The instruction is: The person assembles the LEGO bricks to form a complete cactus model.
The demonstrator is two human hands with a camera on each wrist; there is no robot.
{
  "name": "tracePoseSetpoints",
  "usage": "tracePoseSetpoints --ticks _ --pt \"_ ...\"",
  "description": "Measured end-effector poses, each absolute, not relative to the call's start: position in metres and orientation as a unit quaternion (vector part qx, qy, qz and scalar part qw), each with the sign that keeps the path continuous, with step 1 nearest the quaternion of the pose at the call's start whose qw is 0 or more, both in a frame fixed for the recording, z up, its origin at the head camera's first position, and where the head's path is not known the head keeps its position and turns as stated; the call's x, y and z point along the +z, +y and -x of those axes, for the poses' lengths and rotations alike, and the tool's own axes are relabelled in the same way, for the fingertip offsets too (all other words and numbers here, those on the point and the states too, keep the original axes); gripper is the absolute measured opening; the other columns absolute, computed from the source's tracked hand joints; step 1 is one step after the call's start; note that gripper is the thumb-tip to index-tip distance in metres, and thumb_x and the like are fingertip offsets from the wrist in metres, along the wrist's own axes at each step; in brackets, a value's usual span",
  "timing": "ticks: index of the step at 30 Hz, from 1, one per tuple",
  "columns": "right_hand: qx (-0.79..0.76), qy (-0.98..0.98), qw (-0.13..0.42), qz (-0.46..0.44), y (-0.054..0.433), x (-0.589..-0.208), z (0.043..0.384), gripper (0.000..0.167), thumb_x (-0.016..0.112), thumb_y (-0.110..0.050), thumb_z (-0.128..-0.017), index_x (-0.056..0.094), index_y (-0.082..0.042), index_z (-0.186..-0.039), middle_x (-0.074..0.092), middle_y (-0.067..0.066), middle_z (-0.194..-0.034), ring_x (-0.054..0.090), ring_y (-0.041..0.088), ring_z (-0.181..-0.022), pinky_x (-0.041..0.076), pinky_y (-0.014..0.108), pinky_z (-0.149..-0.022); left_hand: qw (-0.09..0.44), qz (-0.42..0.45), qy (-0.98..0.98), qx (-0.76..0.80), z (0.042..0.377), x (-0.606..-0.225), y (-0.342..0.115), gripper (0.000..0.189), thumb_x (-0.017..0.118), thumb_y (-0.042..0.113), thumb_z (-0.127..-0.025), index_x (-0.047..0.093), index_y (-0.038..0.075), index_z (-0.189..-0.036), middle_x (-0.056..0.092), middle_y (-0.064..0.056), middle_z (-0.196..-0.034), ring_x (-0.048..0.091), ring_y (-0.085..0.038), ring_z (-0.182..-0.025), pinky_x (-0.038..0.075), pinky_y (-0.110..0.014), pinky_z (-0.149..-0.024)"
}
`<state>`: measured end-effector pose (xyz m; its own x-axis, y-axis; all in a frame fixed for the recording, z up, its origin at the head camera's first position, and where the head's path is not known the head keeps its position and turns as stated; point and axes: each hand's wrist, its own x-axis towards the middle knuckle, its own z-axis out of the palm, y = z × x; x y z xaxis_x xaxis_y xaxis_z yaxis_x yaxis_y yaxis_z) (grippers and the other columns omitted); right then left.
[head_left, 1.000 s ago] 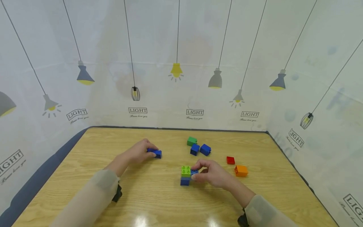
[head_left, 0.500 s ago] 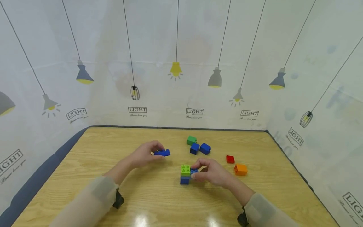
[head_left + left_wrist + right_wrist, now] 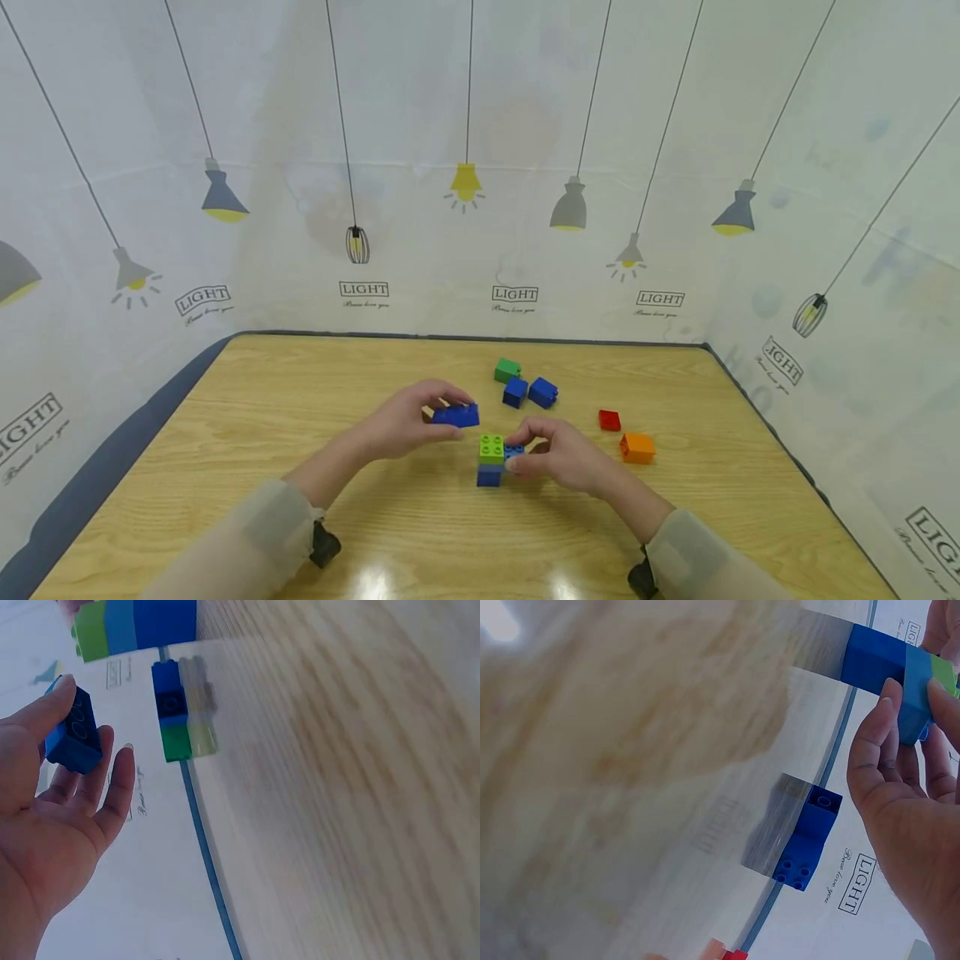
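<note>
My left hand [image 3: 408,421] pinches a long blue toy brick [image 3: 457,416], raised above the table just left of and behind a small stack. In the left wrist view, the thumb lies against the hollow underside of this brick [image 3: 75,735], the other fingers behind it. The stack has a dark blue brick [image 3: 488,477] at the bottom, a lighter blue brick [image 3: 916,694] in the middle and a lime green brick [image 3: 491,450] on top. The lighter blue one juts out to the right, and my right hand [image 3: 566,457] pinches that end between thumb and fingers.
Beyond the stack lie a green brick [image 3: 507,371] and two blue bricks, one on the left [image 3: 515,392], one on the right [image 3: 543,392]. A red brick [image 3: 609,421] and an orange brick [image 3: 637,448] lie to the right. Printed curtains [image 3: 420,308] enclose the wooden table [image 3: 315,375].
My left hand has lifted the long blue brick off the table and carried it right, close to the stack. My right hand has stayed at the stack.
</note>
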<state>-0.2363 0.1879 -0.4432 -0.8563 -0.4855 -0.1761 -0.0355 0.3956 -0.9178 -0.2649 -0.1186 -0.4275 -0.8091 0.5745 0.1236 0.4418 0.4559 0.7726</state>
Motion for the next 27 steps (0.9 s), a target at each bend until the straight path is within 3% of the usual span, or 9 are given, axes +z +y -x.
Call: tracePoseSetpoints --ticks 11,18,27 --pt "-0.533 0.801 0.219 0.164 0.188 -0.442 0.235 0.024 0.08 -0.02 -0.103 0.071 -0.006 -0.12 0.066 0.014 -0.123 0.078 0.023 -0.101 0.068 0.042 -0.091 0.078 -0.365 0.817 0.44 0.246 -0.42 -0.1 0.038 0.084 0.017 -0.1 0.075 0.02 -0.137 0.069 -0.004 -0.129 0.063 -0.017 -0.114 0.063 -0.03 -0.09" --pt "-0.534 0.8 0.218 0.167 0.188 -0.443 0.235 0.023 0.079 -0.019 -0.103 0.07 -0.006 -0.12 0.065 0.015 -0.123 0.079 0.024 -0.102 0.068 0.043 -0.091 0.074 -0.379 0.811 0.44 0.243 -0.425 -0.096 0.038 0.084 0.012 -0.098 0.079 0.018 -0.135 0.065 -0.006 -0.126 0.061 -0.016 -0.114 0.065 -0.036 -0.089" --pt "-0.533 0.8 0.212 0.177 0.189 -0.444 0.234 0.021 0.079 -0.019 -0.104 0.07 -0.006 -0.119 0.064 0.014 -0.123 0.079 0.024 -0.102 0.068 0.042 -0.09 0.066 -0.391 0.816 0.421 0.24 -0.423 -0.091 0.03 0.076 0.022 -0.106 0.077 0.02 -0.136 0.074 0.001 -0.127 0.065 -0.011 -0.11 0.061 -0.027 -0.088"
